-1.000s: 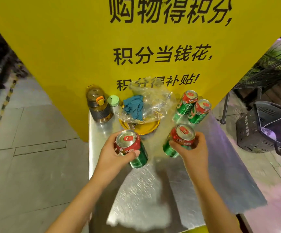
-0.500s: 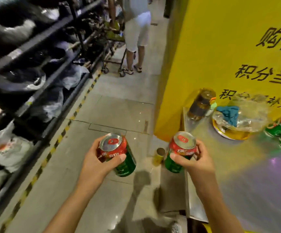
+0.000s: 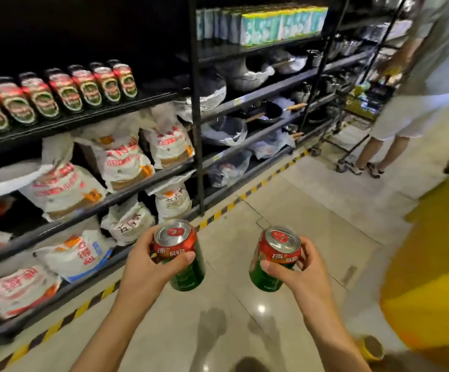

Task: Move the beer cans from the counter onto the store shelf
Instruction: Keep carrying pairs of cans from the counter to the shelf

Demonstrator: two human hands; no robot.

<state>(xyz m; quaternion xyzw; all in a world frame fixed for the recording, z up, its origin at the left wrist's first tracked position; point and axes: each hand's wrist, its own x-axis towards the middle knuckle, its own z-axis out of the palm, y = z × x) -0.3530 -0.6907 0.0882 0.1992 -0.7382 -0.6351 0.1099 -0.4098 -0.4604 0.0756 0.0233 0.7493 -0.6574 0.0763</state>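
Each grip grasps one beer can, left hand and right hand, neither shelved yet; the row of cans stands up-left of both grips

1. Left beer can: red top, green base, sealed, tilted, held above the floor.
2. Right beer can: same colours, sealed, tilted, held apart.
3. Store shelf: black, carrying a row of similar cans.

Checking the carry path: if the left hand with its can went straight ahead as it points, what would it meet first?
Probably the white sacks on the low shelf, just beyond the left hand and its can. The can row sits higher. Depth is unclear.
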